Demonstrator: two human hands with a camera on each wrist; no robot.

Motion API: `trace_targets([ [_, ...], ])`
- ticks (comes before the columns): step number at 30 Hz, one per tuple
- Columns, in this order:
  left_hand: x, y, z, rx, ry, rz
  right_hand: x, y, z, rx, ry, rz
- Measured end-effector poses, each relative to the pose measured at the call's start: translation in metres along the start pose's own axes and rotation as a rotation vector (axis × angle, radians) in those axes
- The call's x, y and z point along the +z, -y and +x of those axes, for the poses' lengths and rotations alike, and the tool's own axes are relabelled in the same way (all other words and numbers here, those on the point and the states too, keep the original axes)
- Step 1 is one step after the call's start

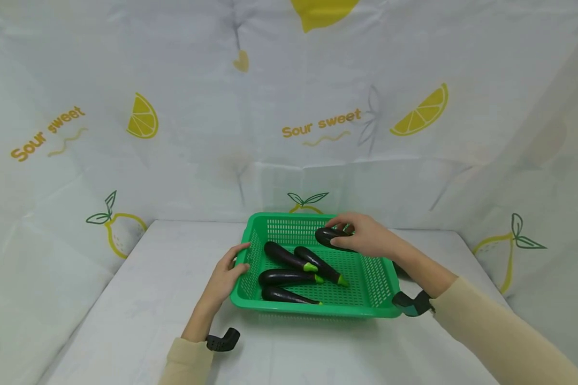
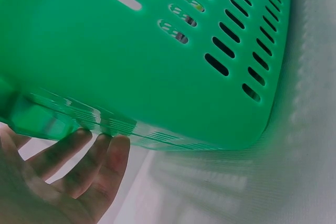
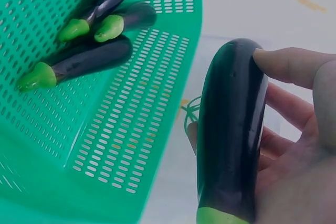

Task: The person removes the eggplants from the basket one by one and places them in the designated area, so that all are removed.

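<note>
In the head view, the right hand (image 1: pixel 368 236) grips an eggplant (image 1: pixel 325 237) between thumb and fingers, above the far right part of the green basket (image 1: pixel 318 308)! Four other eggplants (image 1: pixel 289 277) lie inside, and over at the left rim the left hand (image 1: pixel 223 278) is touching. To the left wrist view: nearly straight fingers, tips against the basket's outer side, just under the rim. And the right wrist view: thumb on one side of the held eggplant, fingers behind, green cap nearest the wrist!
</note>
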State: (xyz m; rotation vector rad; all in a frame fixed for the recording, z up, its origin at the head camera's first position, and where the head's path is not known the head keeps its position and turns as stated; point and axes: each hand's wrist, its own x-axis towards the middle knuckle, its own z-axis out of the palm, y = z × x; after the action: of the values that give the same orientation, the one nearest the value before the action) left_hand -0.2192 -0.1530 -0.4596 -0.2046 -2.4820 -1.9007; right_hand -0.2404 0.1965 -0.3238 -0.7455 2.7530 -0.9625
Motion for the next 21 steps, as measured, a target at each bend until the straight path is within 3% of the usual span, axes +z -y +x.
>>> trace_targets([
  [21,-0.001,0.001,0.001,0.023,0.014,0.007,-0.006,0.003,-0.044,-0.053,-0.065,-0.050],
])
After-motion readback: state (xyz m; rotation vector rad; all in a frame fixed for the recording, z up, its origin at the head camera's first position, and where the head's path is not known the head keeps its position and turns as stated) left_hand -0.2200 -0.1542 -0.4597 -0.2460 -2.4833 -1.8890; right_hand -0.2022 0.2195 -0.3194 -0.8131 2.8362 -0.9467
